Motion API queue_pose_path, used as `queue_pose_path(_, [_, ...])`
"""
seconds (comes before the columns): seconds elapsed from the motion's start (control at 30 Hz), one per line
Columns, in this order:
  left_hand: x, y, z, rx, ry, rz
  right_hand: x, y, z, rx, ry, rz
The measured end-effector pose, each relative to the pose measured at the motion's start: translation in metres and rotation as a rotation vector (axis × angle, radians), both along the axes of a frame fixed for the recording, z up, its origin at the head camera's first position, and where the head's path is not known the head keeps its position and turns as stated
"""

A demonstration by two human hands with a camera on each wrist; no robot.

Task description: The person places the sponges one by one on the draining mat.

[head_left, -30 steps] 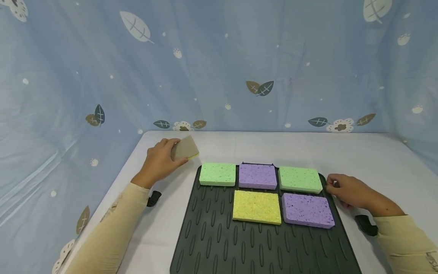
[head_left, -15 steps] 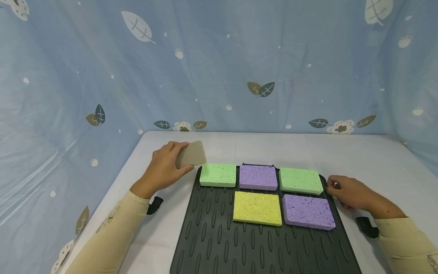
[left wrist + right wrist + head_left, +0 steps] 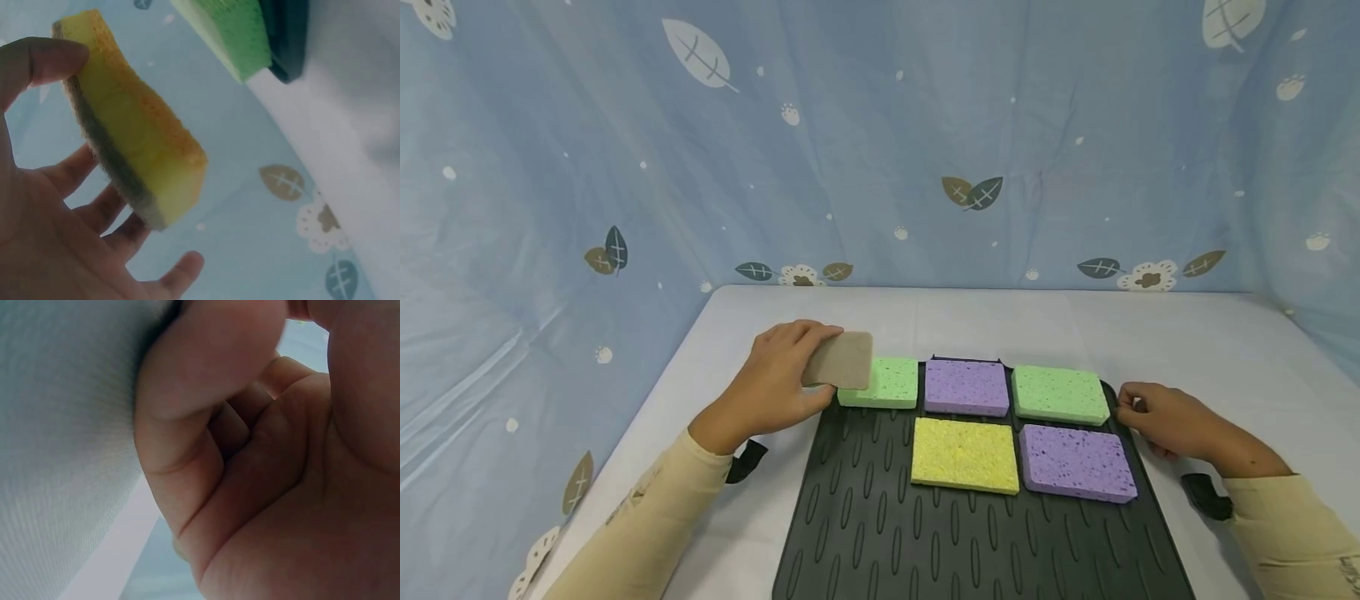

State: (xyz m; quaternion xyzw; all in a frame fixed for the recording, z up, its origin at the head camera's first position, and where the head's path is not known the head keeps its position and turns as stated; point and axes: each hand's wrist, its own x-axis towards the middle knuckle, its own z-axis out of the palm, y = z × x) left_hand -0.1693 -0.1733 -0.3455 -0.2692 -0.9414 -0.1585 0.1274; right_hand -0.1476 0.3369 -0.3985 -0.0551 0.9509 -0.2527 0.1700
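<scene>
My left hand (image 3: 782, 385) holds a scrub sponge (image 3: 846, 361) by its edges between thumb and fingers. Its greyish-beige scouring side shows in the head view, overlapping the left green sponge (image 3: 893, 382). From the left wrist, the scrub sponge (image 3: 134, 119) has a yellow body and a dark scouring layer on the palm side. My right hand (image 3: 1172, 419) rests on the table beside the right edge of the black mat (image 3: 951, 542). Its fingers (image 3: 175, 431) are loosely curled, and the palm holds nothing in the right wrist view.
Along the mat's far edge, a purple sponge (image 3: 966, 387) lies between the left green sponge and another green sponge (image 3: 1060, 393). Nearer are a yellow sponge (image 3: 965, 456) and a second purple sponge (image 3: 1077, 463). A blue patterned curtain (image 3: 850, 142) hangs behind the white table (image 3: 1037, 321).
My left hand has carried the scrub sponge right and nearer, from over the white table to in front of the left green sponge. The right hand has stayed in place.
</scene>
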Motion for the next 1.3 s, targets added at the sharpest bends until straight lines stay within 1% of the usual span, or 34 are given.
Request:
queue_pose_path(0.2, [0.009, 0.005, 0.004, -0.06, -0.001, -0.041, -0.001, -0.001, 0.0, -0.007, -0.014, 0.0])
queue_pose_path(0.3, [0.012, 0.007, 0.005, -0.09, -0.006, -0.064, -0.001, -0.001, -0.001, 0.0, -0.016, -0.002])
queue_pose_path(0.6, [0.016, 0.013, 0.007, -0.131, -0.039, -0.113, 0.0, 0.001, -0.002, 0.035, 0.0, -0.011])
queue_pose_path(0.8, [0.016, 0.014, 0.004, -0.169, -0.073, -0.126, -0.001, 0.002, -0.003, 0.033, 0.001, -0.009])
queue_pose_path(0.93, [0.017, 0.016, 0.001, -0.173, -0.102, -0.137, -0.001, 0.003, -0.003, 0.034, 0.0, -0.007])
queue_pose_path(1.1, [0.02, 0.02, 0.001, -0.165, -0.137, -0.155, -0.001, 0.002, -0.003, 0.03, -0.001, -0.006])
queue_pose_path(1.3, [0.022, 0.021, -0.001, -0.185, -0.172, -0.178, -0.001, 0.003, -0.003, 0.032, 0.004, -0.002])
